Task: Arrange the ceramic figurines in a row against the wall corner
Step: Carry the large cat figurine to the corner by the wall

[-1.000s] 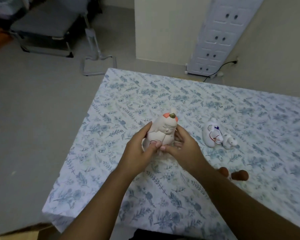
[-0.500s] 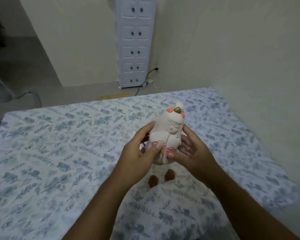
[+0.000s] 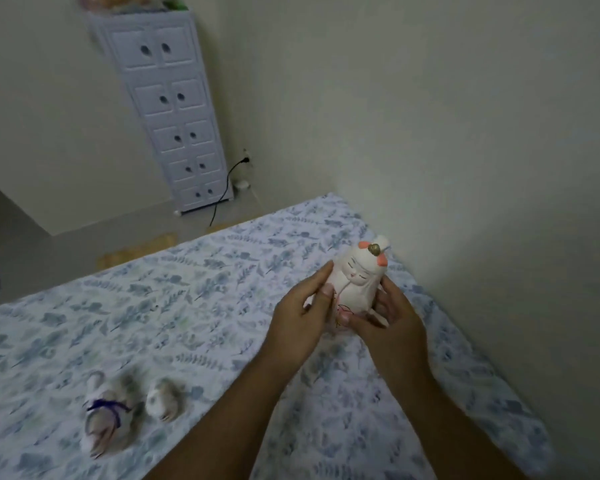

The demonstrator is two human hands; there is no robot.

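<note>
A tall white ceramic figurine (image 3: 359, 277) with orange patches and a small gold knob on its head is held upright between both hands, close to the wall on the right side of the bed. My left hand (image 3: 300, 318) grips its left side and my right hand (image 3: 392, 323) cups its right side and base. A second white figurine (image 3: 106, 414) with a purple ribbon lies on the bedsheet at the lower left. Just right of it lies a small round white figurine (image 3: 161, 400). Both are blurred.
The bed (image 3: 194, 306) has a white sheet with a blue leaf print and meets the plain wall (image 3: 465, 168) on the right. A tall white drawer cabinet (image 3: 174, 112) stands in the room corner beyond the bed, with a black cable (image 3: 222, 192) plugged in beside it.
The view has swung right toward the wall. Both hands have carried the tall figurine toward the wall side of the bed. The lying figurines now appear at the lower left.
</note>
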